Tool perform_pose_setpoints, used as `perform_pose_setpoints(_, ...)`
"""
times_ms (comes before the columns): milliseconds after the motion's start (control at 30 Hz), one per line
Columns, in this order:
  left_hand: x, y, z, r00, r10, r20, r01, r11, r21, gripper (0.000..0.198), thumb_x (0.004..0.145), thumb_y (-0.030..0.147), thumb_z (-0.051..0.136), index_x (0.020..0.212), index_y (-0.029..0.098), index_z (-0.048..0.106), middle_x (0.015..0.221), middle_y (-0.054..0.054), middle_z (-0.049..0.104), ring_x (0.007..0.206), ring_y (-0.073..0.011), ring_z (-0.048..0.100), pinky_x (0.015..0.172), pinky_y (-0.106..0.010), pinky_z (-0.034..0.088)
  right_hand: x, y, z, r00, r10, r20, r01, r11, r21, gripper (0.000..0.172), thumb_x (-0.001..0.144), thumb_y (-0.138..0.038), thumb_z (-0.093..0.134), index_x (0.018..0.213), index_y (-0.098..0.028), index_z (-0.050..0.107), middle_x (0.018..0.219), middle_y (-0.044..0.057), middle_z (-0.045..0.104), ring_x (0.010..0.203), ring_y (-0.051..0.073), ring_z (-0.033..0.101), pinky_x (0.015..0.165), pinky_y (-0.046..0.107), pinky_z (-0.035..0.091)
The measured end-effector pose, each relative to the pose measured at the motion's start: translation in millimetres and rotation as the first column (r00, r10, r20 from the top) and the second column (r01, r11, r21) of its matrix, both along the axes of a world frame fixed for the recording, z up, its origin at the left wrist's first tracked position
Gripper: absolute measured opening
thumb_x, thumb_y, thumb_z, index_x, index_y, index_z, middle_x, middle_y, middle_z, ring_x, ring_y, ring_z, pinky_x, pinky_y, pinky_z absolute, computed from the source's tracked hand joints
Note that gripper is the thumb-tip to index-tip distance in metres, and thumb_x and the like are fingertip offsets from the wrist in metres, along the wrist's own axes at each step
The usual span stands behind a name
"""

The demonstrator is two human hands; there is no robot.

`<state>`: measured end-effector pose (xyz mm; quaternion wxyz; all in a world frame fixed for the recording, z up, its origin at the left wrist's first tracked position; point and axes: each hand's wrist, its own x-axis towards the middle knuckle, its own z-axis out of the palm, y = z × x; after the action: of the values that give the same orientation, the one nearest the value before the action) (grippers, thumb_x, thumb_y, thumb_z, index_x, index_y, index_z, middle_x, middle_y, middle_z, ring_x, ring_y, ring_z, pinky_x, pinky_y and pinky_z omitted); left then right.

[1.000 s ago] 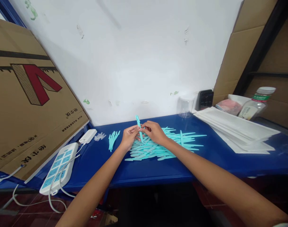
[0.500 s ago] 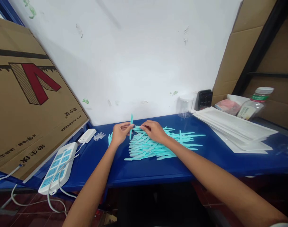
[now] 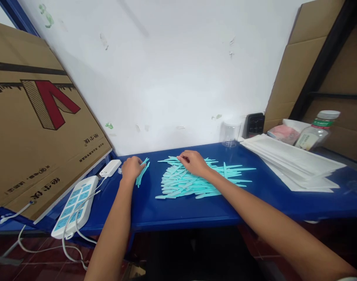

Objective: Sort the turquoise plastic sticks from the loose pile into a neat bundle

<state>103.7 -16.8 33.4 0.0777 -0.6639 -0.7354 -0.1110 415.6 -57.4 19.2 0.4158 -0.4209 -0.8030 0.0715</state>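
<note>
Left hand (image 3: 132, 168), half-closed, on teal sticks (image 3: 142, 174)

Turquoise sticks (image 3: 192, 181), blue table (image 3: 178, 208), white sheets (image 3: 295, 162), red-marked brown cardboard (image 3: 34, 132)

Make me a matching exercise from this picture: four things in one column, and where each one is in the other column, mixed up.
Things:
1. left hand
2. right hand
3. power strip
4. clear cup

Places:
A. by the wall, at the back of the table
B. on the large pile of teal sticks
C. at the small bunch of teal sticks
D. at the table's left end, beside the cardboard

Pairs: 1-C, 2-B, 3-D, 4-A
</note>
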Motion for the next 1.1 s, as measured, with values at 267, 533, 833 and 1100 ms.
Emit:
perform_pose_setpoints(267,-5,1,-0.9,0.999,0.033,-0.011,-0.034,0.999,-0.039,0.04,0.079,0.059,0.067,0.091,0.022,0.079,0.096,-0.015,0.077,0.094,-0.0348,0.07,0.072,-0.036,0.048,2,3,-0.6,1.0,-0.021,0.021,0.021,1.0,0.003,0.038,0.102,-0.033,0.05,0.068,-0.018,0.054,0.066,0.001,0.054,0.061,0.013,0.045,0.059,0.027,0.027)
perform_pose_setpoints(533,2,-2,-2.7,0.999,0.039,-0.001,-0.039,0.999,-0.011,0.053,0.08,0.072,0.059,0.091,0.022,0.074,0.096,-0.016,0.075,0.096,-0.0369,0.069,0.076,-0.04,0.049,2,4,-2.3,0.999,-0.023,0.044,0.023,1.0,-0.003,0.036,0.102,-0.033,0.051,0.071,-0.018,0.058,0.068,0.001,0.057,0.062,0.014,0.046,0.06,0.027,0.027)
perform_pose_setpoints(833,13,-2,-7.2,0.997,-0.071,-0.019,0.071,0.997,-0.037,0.055,0.075,0.068,0.067,0.109,0.024,0.066,0.106,-0.012,0.074,0.101,-0.0347,0.067,0.079,-0.039,0.051,2,3,-1.3,0.998,-0.021,0.057,0.021,1.0,-0.006,0.034,0.102,-0.032,0.051,0.074,-0.017,0.06,0.069,0.002,0.059,0.062,0.014,0.048,0.059,0.027,0.027)
perform_pose_setpoints(1100,7,4,-13.5,0.997,-0.062,-0.05,0.06,0.997,-0.052,0.04,0.075,0.041,0.068,0.113,0.026,0.067,0.106,-0.011,0.075,0.098,-0.0324,0.069,0.079,-0.037,0.051,2,4,-1.5,0.994,-0.035,0.101,0.037,0.999,-0.023,0.033,0.103,-0.032,0.051,0.075,-0.017,0.062,0.07,0.002,0.061,0.063,0.014,0.049,0.059,0.027,0.027)
